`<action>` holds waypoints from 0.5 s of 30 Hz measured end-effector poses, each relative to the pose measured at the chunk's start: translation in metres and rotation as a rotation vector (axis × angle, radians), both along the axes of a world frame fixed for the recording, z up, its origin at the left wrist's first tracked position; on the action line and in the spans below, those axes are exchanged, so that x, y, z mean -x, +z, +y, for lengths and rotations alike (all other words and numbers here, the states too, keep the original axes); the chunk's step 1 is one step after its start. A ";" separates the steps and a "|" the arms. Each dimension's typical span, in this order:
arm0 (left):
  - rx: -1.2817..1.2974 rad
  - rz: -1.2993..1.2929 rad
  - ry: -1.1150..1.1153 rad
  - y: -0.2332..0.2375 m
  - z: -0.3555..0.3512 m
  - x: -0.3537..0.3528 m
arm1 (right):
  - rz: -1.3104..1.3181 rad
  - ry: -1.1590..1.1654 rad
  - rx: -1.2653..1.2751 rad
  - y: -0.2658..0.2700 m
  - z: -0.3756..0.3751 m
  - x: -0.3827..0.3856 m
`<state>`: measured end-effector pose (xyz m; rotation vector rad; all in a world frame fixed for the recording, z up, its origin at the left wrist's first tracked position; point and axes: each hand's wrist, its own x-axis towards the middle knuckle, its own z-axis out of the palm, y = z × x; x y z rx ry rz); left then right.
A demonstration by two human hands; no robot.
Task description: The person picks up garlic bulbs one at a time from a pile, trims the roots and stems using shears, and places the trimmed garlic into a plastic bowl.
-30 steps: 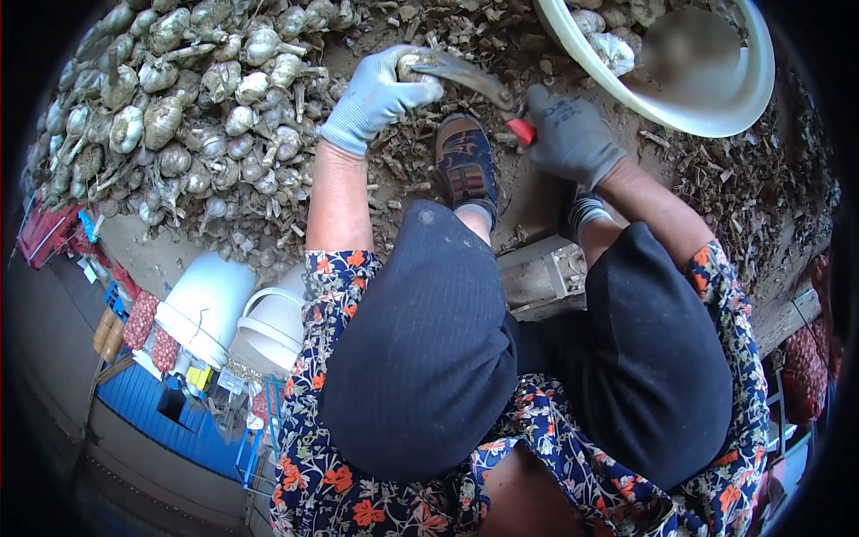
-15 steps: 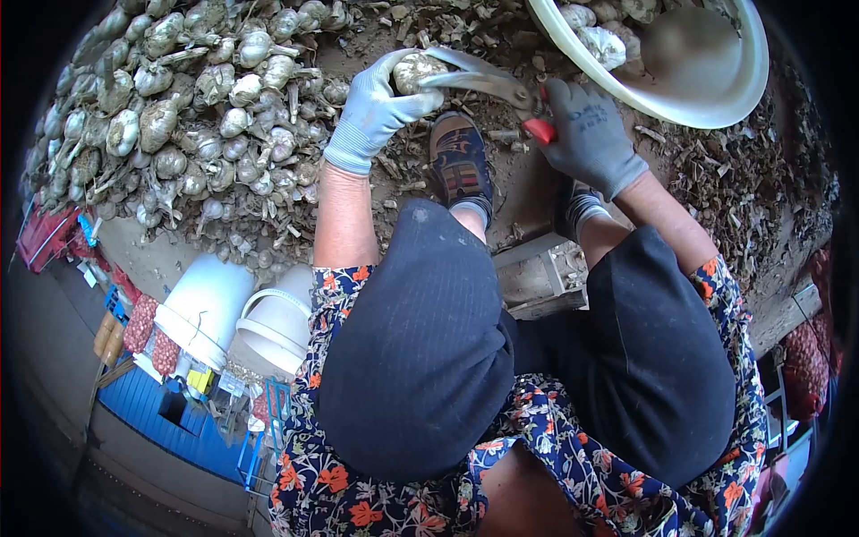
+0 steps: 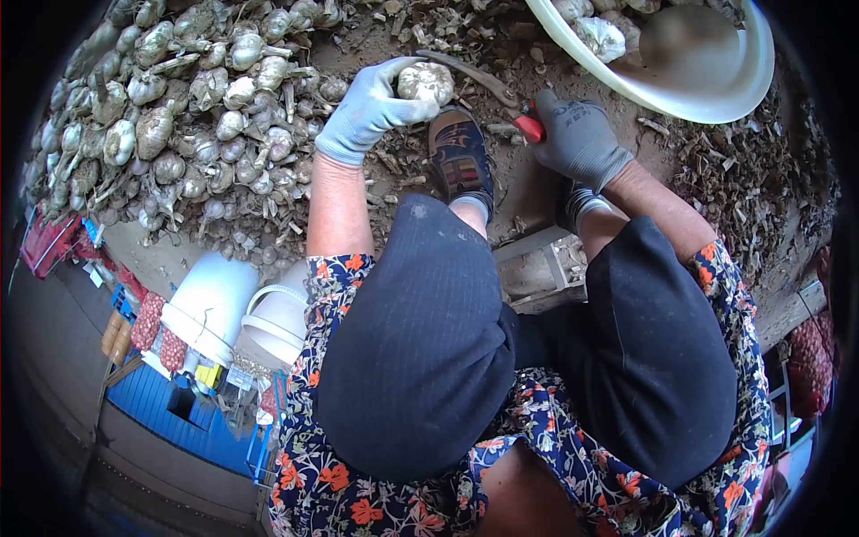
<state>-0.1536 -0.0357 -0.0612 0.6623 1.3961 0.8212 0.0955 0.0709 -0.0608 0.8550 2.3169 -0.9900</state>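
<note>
My left hand [image 3: 369, 115], in a pale knit glove with a grey coating, has its fingers wrapped round a garlic bulb [image 3: 427, 83]. Gripped in my gloved right hand [image 3: 580, 139] are hand shears [image 3: 497, 89] with red handles. Their blades lie close together and reach left, the tip just above the bulb. A large heap of garlic with stalks [image 3: 210, 116] spreads to the left of my left hand. Up beyond my right hand stands a pale tub [image 3: 707, 107] with trimmed bulbs inside.
Cut stalks and dry scraps [image 3: 725, 179] litter the ground. My shoe [image 3: 461, 157] is planted just below the held bulb. White buckets [image 3: 210, 300] and red net sacks [image 3: 148, 320] stand at the lower left. Another net sack [image 3: 810, 358] sits at the far right.
The shear blades, spread at the bulb before, have come together and drawn slightly off it. The bulb has turned in my left hand, showing its paler face. My right hand has shifted slightly left and down.
</note>
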 end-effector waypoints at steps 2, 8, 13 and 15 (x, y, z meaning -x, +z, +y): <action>0.016 0.010 0.041 -0.002 -0.005 0.001 | -0.003 -0.056 0.011 0.001 0.000 -0.001; -0.019 0.157 -0.075 0.000 -0.006 0.001 | 0.251 0.104 -0.322 0.000 0.005 -0.012; 0.001 0.141 -0.127 0.016 0.003 0.004 | 0.071 0.268 -0.288 0.004 0.006 -0.002; 0.005 0.023 -0.126 0.016 0.005 0.006 | 0.071 0.182 -0.206 -0.007 0.008 -0.002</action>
